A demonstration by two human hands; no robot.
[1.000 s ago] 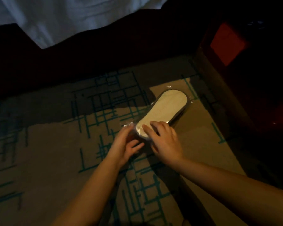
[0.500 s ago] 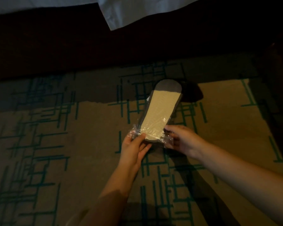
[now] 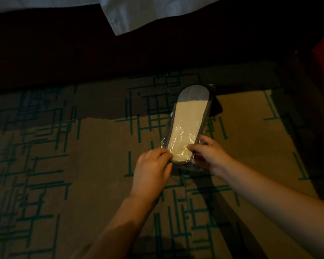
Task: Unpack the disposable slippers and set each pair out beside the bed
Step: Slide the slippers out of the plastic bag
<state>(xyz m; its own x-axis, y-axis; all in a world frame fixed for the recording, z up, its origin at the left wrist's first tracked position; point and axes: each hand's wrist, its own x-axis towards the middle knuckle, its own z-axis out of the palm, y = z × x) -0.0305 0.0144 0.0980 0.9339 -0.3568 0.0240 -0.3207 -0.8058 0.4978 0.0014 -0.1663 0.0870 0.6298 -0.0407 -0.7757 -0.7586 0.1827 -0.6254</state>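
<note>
A pair of disposable slippers [image 3: 188, 126], sealed in clear plastic wrap [image 3: 181, 146], is held over the patterned carpet [image 3: 82, 165], cream sole up, with its grey end pointing away from the fingers towards the dark bed base [image 3: 101, 58]. The left hand [image 3: 151, 167] pinches the wrap at the near left corner, fingers [image 3: 163, 153] curled tight on the film. The right hand [image 3: 211, 156] grips the near right edge, thumb over the top and the other fingers tucked beneath, closed on the packet. Beyond the fingertips the wrap crinkles and catches the light. No brand, label or writing can be read on the packet; the dim light may be hiding small print. A white sheet [image 3: 148, 14] hangs down at the far side.
</note>
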